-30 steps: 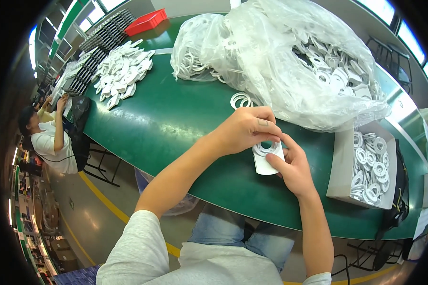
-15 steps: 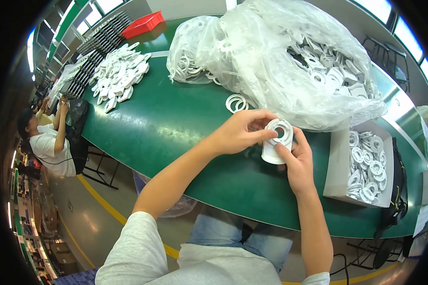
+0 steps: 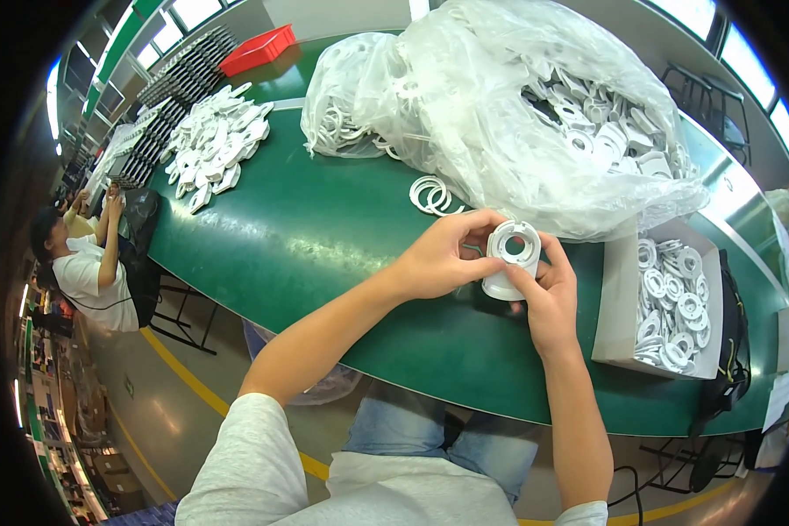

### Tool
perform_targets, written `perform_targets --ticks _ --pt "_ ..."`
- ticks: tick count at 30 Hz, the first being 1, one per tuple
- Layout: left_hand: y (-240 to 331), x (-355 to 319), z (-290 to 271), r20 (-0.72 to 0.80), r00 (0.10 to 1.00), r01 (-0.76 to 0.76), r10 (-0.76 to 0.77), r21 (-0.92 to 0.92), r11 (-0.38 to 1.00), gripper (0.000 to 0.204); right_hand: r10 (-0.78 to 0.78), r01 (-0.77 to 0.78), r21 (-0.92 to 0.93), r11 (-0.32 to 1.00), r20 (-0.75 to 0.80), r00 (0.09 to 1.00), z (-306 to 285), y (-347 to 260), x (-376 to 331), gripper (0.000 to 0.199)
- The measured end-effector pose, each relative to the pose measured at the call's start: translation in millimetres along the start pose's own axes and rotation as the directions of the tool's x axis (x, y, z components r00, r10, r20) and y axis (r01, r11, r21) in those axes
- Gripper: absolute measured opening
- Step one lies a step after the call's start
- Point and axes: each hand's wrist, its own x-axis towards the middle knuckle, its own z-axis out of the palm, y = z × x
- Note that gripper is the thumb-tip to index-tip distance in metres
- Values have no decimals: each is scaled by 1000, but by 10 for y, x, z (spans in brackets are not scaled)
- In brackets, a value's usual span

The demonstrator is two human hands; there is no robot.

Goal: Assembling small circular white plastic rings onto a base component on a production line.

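While both hands, left hand (image 3: 443,254) and right hand (image 3: 548,294), pinch the white plastic housing (image 3: 510,260) above the green worktop (image 3: 324,237), a loose grip could drop it.

Both bare forearms enter from the lower edge and converge at centre frame. Left hand (image 3: 443,254) palm-down, fingers curled, thumb and fingertips pinched inward toward the right hand. Right hand (image 3: 548,294) upright, palm facing left, thumb raised, fingers cupped. Fingertips of the two hands nearly touching. Short grey sleeves at the shoulders.
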Motion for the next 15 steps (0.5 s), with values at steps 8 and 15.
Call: perform_targets --ticks 8,15 --pt "40 -16 9 -49 998 -25 27 48 999 25 -51 50 -113 992 -1 999 -17 -6 -17 32" --pt "-50 12 -53 -107 994 -22 29 59 998 25 -67 66 -127 990 -7 998 39 -10 -35 28"
